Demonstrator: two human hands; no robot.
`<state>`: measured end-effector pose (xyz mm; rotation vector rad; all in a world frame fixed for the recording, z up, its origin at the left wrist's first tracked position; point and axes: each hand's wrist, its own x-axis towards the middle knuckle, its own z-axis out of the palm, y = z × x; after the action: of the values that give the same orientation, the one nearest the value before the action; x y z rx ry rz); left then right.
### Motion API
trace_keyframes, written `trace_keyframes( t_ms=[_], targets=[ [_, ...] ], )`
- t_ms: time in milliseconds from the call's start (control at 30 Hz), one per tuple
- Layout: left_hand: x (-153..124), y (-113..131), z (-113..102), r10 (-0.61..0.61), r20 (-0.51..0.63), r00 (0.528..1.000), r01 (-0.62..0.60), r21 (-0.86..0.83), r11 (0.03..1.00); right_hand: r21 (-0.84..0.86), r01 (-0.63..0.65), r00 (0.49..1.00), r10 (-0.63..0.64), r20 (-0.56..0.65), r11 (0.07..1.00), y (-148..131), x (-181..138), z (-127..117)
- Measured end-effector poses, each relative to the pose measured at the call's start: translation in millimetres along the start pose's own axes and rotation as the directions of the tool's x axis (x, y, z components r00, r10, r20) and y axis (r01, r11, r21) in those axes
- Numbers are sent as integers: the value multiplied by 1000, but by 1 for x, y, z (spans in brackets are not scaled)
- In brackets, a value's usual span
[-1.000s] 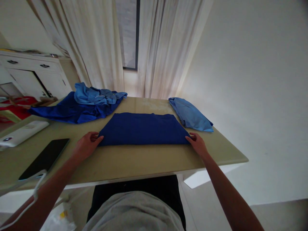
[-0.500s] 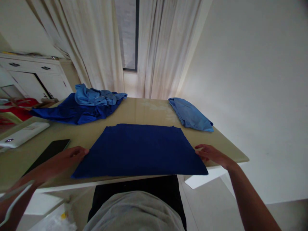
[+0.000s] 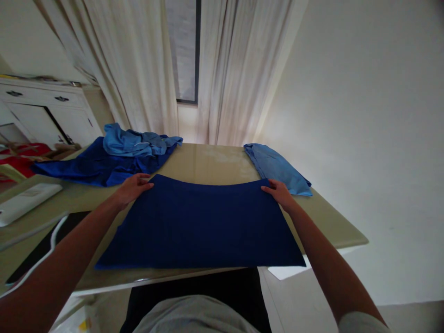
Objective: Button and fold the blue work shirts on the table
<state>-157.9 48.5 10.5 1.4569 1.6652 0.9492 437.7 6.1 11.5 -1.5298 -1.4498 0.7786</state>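
Dark blue cloth (image 3: 201, 224) spread flat on the counter (image 3: 333, 222), near edge reaching past the counter's front. Left hand (image 3: 131, 188) at the cloth's far left corner, fingers pinched on the edge, grip grasping the cloth. Right hand (image 3: 280, 194) at the far right corner, fingers curled over the edge, grip likewise grasping the cloth. Far edge sagging slightly between the two hands, both arms stretched out along the cloth's sides.

Beyond the left hand, a heap (image 3: 104, 159) of crumpled blue clothes, dark blue below and lighter blue on top, just beside the cloth's far left corner. Beyond the right hand, a folded light blue garment (image 3: 277, 169) near the counter's far right edge, close to the fingers but whether touching cannot be told. At the left, a white device (image 3: 24, 203) lying flat, and nearer still a dark phone (image 3: 38, 245) with a white cable (image 3: 52, 240) crossing it, partly hidden by the left forearm. Pale curtains (image 3: 138, 69) behind the counter, a white cabinet (image 3: 45, 111) at far left, red items (image 3: 21, 155) below it.
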Motion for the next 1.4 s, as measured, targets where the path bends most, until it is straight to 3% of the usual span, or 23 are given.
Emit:
trace_keyframes(
  t_ms=[100,200,300,433,533,667,733,867,1000,1133,1267,1333,1400],
  targets=[
    [9,1,6,122,-61,991,-94,337,937,-236,46,999,-40,31,971,3,11,-2],
    [14,8,25,278,55,959,-263,544,797,-484,207,978,-161,136,850,-4,21,7],
    [18,20,48,288,280,916,-399,553,732,-492,400,905,-248,346,773,-20,30,20],
    [32,37,60,146,482,864,-458,631,626,-484,413,782,-28,623,772,-40,39,34],
    [47,50,60,110,558,823,-503,623,599,-534,374,752,89,653,758,-48,40,34],
    [59,73,67,154,691,706,-592,457,664,-572,356,708,187,681,739,-53,33,23],
    [61,90,76,136,741,657,-611,419,671,-568,359,713,175,679,741,-51,27,14],
    [67,133,91,155,802,577,-674,360,645,-524,209,752,207,626,825,-43,12,-8],
    [78,173,102,220,832,508,-698,249,671,-382,-100,665,348,661,919,-43,-10,-35],
    [86,192,128,250,833,494,-726,237,646,-474,-60,636,400,660,879,-62,-29,-74],
    [74,193,179,282,889,361,-768,111,631,-551,-64,534,495,685,832,-80,-18,-136],
    [62,191,214,303,900,314,-743,35,668,-675,0,577,551,603,738,-92,13,-173],
    [50,191,256,325,902,284,-642,-73,763,-864,120,705,570,421,489,-112,61,-205]
  ],
)
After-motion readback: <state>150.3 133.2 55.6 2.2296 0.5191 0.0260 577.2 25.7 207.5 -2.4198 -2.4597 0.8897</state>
